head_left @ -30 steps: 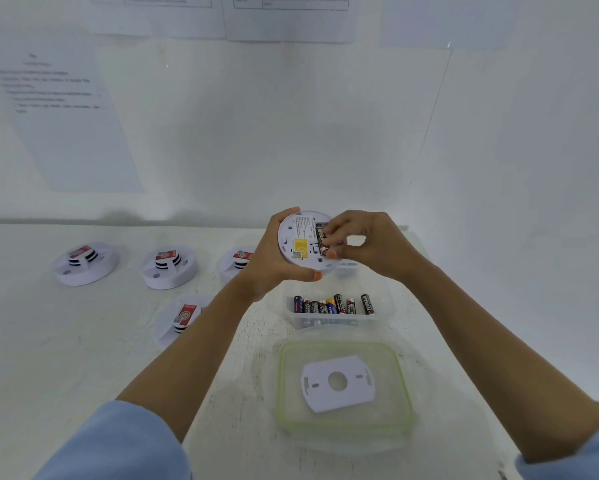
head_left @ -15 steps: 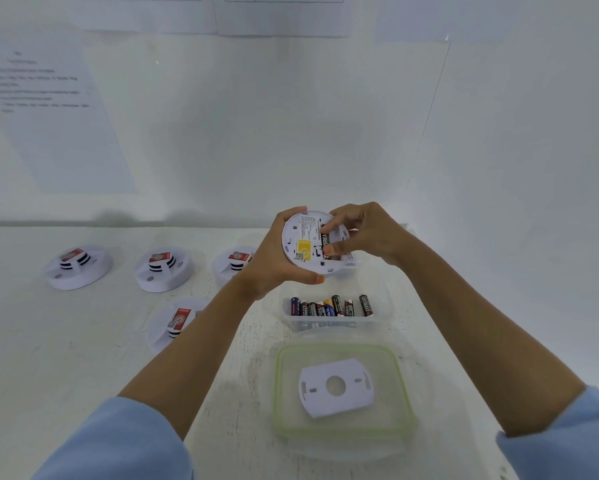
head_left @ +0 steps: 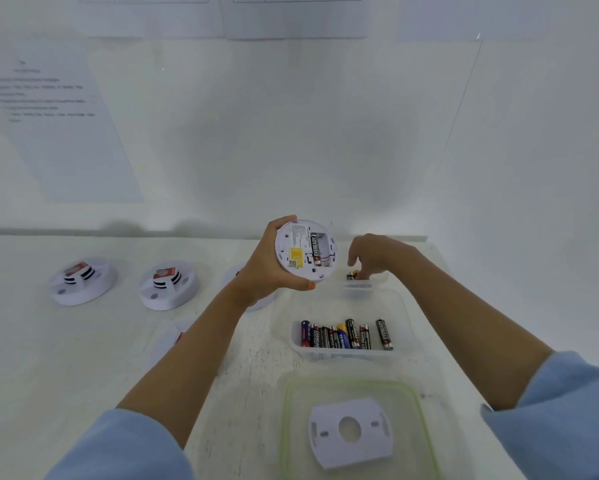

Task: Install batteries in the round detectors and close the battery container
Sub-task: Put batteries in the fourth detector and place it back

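Gripping the round detector (head_left: 305, 249), left hand (head_left: 266, 271) fingers (head_left: 284, 221) curl round it — right hand (head_left: 381, 254) fingers (head_left: 352, 258) touch far batteries (head_left: 350, 276), grip unclear.

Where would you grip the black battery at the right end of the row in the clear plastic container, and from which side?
Probably pinch the black battery across its upper barrel, coming from above. It lies apart from the other batteries, with a gap on either side for fingertips, and the near wall of the clear plastic container seems to block a low approach.

Right hand (head_left: 374, 254) off the detector (head_left: 305, 249), now down at far batteries (head_left: 352, 274) in container (head_left: 402, 301), seated battery (head_left: 315, 249) uncovered
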### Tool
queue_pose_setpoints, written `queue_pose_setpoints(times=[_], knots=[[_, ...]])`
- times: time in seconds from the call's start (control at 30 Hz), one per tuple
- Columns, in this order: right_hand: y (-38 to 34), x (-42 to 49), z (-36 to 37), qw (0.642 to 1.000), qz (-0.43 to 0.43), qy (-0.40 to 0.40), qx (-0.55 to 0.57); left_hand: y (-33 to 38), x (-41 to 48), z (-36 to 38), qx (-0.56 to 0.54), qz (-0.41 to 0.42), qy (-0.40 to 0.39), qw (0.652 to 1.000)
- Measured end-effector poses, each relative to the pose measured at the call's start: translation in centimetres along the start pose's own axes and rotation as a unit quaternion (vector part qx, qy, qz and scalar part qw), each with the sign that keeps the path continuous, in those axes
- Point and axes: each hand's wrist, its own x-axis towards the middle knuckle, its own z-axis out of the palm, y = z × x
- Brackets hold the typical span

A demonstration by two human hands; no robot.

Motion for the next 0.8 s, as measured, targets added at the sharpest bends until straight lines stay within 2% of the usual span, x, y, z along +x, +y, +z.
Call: queue_pose_setpoints(times=[0.17,0.23,0.37,0.47,0.53,0.63,0.7,0.73,0.8], knots=[[-0.8,1.8,0.8,0.996,0.012,-0.037,-0.079,-0.6,0.3,-0.1,0.009,-0.010,-0.002,1.000],[-1.1,2.1,0.8,0.997,0.007,-0.037,-0.073,-0.8,0.4,-0.2,0.011,-0.009,-0.004,1.000],[-1.0,2.3,0.8,0.999,-0.033,-0.011,-0.022,-1.0,0.5,-0.1,0.008,-0.008,-0.003,1.000],[-0.3,1.9,0.9,0.994,-0.055,0.009,0.096,-1.0,0.5,0.0,0.006,-0.007,-0.006,1.000],[0.4,0.8,0.3,0.965,-0.049,0.037,0.257,-1.2,0.5,0.0,0.003,-0.008,-0.009,1.000],[1.2,-1.7,-0.9,0.867,-0.050,0.167,0.468,-1.4,0.3,0.1,-0.007,-0.012,-0.009,1.000],[0.8,-3.6,-1.7,0.809,-0.067,0.220,0.541,-1.5,0.1,0.3,-0.013,-0.011,-0.010,1.000],[0.4,-4.5,-2.0,0.792,-0.080,0.224,0.563,-1.5,0.0,0.4,-0.015,-0.010,-0.011,1.000],[-0.7,-5.9,-2.2,0.786,-0.103,0.211,0.571,-1.3,-0.1,0.7,-0.016,-0.006,-0.017,1.000]])
